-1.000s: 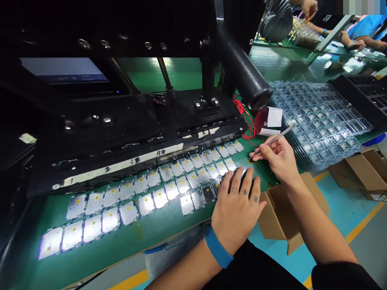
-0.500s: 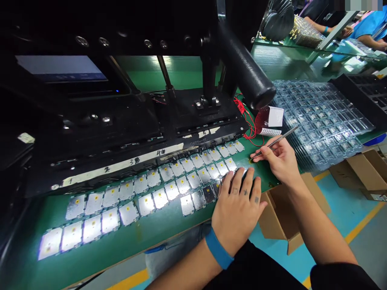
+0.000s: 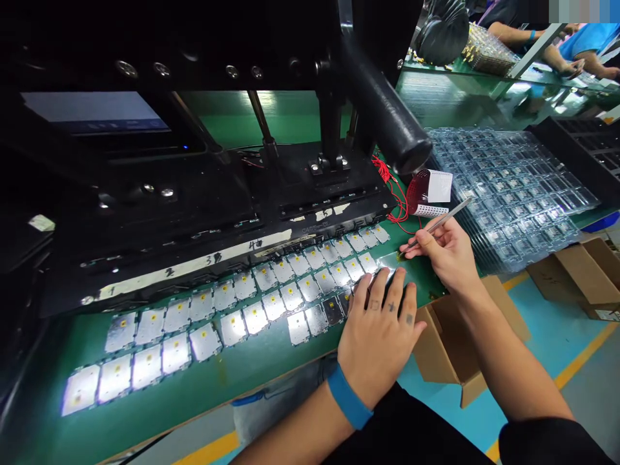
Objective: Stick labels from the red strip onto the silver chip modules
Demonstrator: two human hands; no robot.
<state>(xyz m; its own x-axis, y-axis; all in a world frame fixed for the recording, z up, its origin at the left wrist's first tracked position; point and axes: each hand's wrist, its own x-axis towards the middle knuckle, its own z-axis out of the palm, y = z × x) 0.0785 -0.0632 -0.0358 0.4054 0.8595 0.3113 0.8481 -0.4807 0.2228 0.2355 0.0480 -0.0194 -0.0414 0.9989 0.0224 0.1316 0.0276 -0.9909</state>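
Silver rectangular modules (image 3: 148, 365), each marked with a yellow dot, are lying in slanted rows across a green bench mat (image 3: 252, 368), climbing rightward along a black fixture (image 3: 203, 219). A strip of masking tape (image 3: 194, 274) bearing handwritten numerals is running along the fixture's front edge. Further right, the left hand (image 3: 380, 339), wearing a blue wristband (image 3: 349, 397), is resting open and flat on the modules, its fingers (image 3: 394, 287) spread and holding nothing. Just right of those fingertips, the right hand (image 3: 448, 255) is pinching slim metal tweezers (image 3: 438, 225) between thumb and fingers. Their long axis is slanting from upper right down to lower left, with the tip pointing at the module nearest the fingertips and lying just beside it; whether they are touching it, I cannot tell. Red wires (image 3: 390, 187) are trailing just above the tip, while an open cardboard box (image 3: 450, 349) is sitting below the bench edge. Stacked clear blister trays (image 3: 513, 194) are lying further right, and a co-worker's hand (image 3: 571, 66) is working at the far bench.
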